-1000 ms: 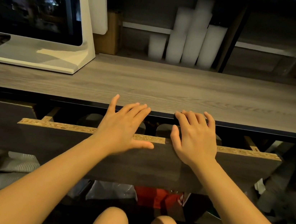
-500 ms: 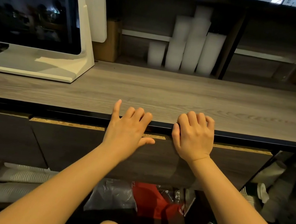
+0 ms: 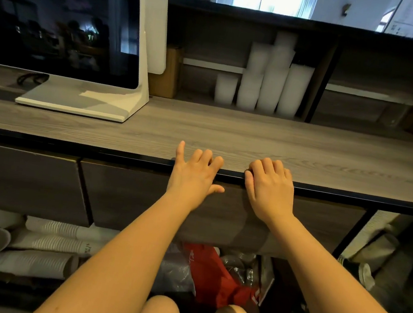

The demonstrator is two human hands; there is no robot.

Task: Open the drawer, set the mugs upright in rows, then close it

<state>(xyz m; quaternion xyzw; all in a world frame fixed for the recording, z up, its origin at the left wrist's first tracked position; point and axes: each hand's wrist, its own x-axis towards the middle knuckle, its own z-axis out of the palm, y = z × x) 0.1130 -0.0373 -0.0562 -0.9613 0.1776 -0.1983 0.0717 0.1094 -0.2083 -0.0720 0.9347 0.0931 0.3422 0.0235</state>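
Note:
The dark wood drawer (image 3: 129, 196) sits flush under the grey counter edge, fully pushed in, so the mugs inside are hidden. My left hand (image 3: 193, 178) lies flat against the top of the drawer front, fingers spread and bent over the counter lip. My right hand (image 3: 269, 188) presses the same front a little to the right, fingers curled against the counter edge. Neither hand holds anything.
A white-stand monitor (image 3: 66, 33) stands on the counter (image 3: 254, 141) at the left. Stacks of white cups (image 3: 265, 80) fill the back shelf. Another drawer front (image 3: 18, 179) lies to the left. Below are paper cup sleeves (image 3: 38, 247) and a red bag (image 3: 216, 273).
The drawer has slid from partly open to fully shut under both hands. The mugs seen inside a second ago are now hidden. My view has tilted up.

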